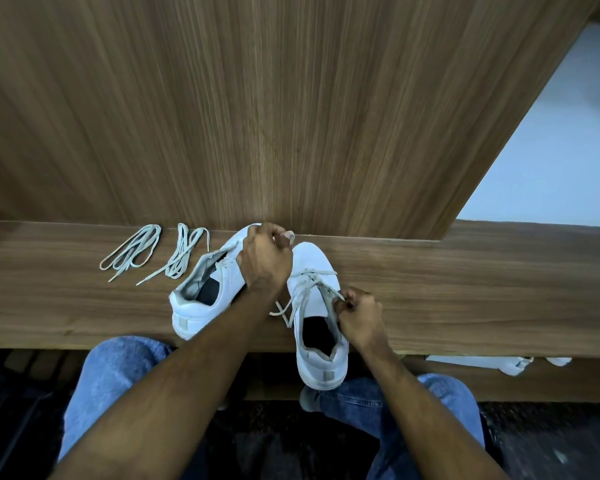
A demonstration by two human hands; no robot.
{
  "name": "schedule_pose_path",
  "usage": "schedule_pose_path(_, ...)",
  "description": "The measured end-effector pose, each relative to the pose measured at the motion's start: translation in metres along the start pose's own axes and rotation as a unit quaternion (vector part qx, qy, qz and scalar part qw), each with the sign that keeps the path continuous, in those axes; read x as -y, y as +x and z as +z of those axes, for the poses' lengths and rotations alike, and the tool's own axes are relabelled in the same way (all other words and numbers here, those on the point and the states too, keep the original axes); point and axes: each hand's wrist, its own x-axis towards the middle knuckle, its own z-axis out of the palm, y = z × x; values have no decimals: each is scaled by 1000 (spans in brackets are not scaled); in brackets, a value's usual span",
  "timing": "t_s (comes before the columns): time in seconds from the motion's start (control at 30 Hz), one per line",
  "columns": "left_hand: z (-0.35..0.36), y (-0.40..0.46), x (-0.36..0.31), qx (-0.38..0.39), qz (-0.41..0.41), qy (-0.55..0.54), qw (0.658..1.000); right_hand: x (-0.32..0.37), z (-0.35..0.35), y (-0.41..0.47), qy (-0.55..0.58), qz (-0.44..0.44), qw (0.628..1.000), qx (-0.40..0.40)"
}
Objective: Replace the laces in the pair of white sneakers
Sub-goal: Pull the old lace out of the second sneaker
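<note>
Lace (300,299) is running heelward toward the right hand (359,315), its fingers (342,306) pinching it; left hand (265,259) is curling over the toe.

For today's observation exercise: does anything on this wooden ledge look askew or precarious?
Yes. The right sneaker has its heel hanging past the ledge edge, over the knee, so it could tip off. The left sneaker lies angled, not parallel to it.

Two lace bundles (153,252) left of sneakers (260,299) on shelf (465,292).
</note>
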Motion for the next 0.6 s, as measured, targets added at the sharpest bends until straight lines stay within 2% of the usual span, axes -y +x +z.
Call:
schedule_pose_path(0.1,0,-7,8,35,13,31,999,0,1,0,2,-1,1000,0)
schedule_pose_path(0.17,4,-23,14,98,33,81,991,-1,1,-1,7,-4,1000,0)
schedule_pose_path(0.23,10,-40,20,175,73,189,963,0,1,-1,11,-8,1000,-1)
schedule_pose_path(0.3,12,-48,25,203,94,249,942,-3,-1,0,18,-10,1000,1)
schedule_pose_path(0.37,10,-47,29,200,53,227,952,-6,-2,1,23,-7,1000,9)
schedule_pose_path(0.47,8,-42,38,206,-24,136,969,-5,-3,4,25,6,1000,17)
schedule_pose_path(0.53,6,-42,43,207,-46,104,972,4,-6,6,-45,6,999,25)
schedule_pose_path(0.6,5,-44,44,203,-53,99,973,19,-8,8,-168,-28,985,37)
